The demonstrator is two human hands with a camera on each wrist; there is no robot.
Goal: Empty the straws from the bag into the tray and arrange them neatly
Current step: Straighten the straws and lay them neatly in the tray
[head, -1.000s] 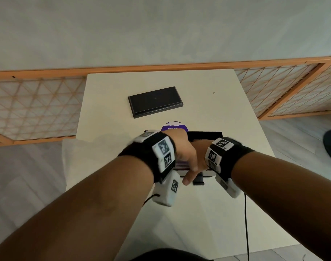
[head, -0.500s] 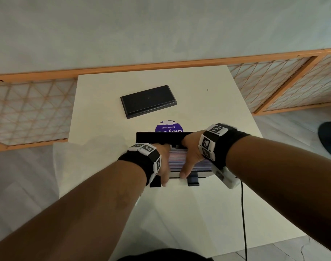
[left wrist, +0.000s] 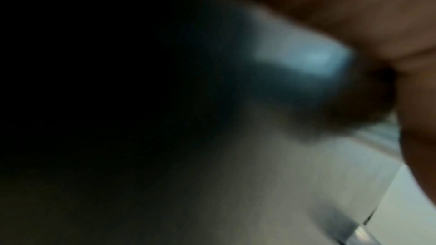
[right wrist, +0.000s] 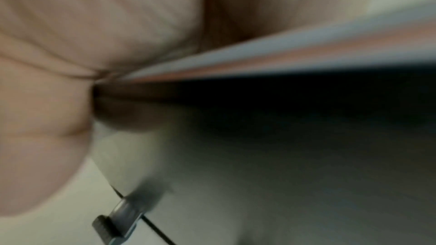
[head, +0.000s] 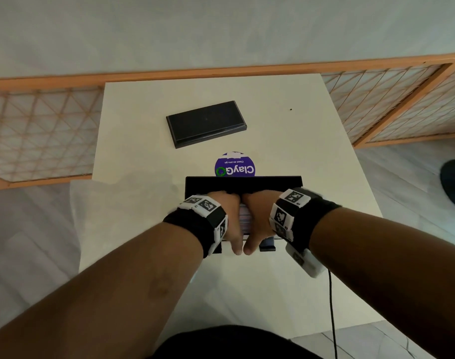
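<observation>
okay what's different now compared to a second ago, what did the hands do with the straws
Both hands came back together over the tray: the left hand and right hand now grip the straws side by side. The black lid and purple sticker stayed put.

Bare table [head: 285, 288] lay along the near edge. Toward the far edge, a black lid [head: 205, 123] and purple sticker [head: 234, 165] stood behind the tray [head: 273, 181].

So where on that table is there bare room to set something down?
The table is bare right of the black lid, and along the near edge. It is crowded mid-table, where both hands cover the tray by the purple sticker.
</observation>
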